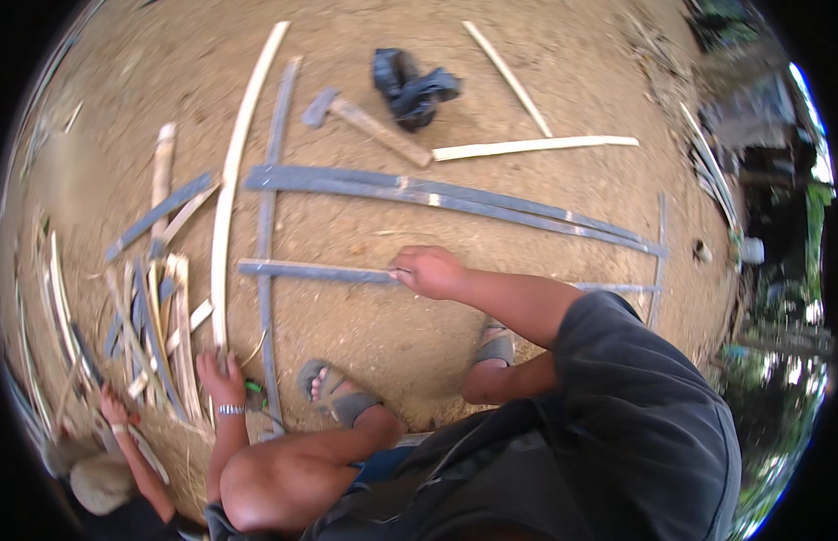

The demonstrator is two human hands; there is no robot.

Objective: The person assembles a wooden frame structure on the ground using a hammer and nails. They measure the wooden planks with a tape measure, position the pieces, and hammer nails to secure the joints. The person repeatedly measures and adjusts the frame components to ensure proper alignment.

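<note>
My right hand (428, 271) is closed around the middle of a narrow grey slat (315, 270), its fingertips pinched at the slat's upper edge. The slat lies across the ground, its left end over a long grey upright strip (266, 216). My left hand (222, 377), with a metal-banded watch, is at the near end of a long pale bamboo strip (231, 189). Its fingers cover that end and seem to grip it. Farther out, two long grey slats (356, 185) lie almost side by side, crossing the upright strip and reaching a thinner grey strip (661, 243) on the right.
Beyond the slats lie a wooden-handled hammer (378, 131), a black plastic bag (412, 88) and two pale strips (536, 147). Cut bamboo pieces (153, 334) are heaped on the left. Another person's hand (115, 408) shows at lower left. My sandalled feet (342, 392) stand nearby.
</note>
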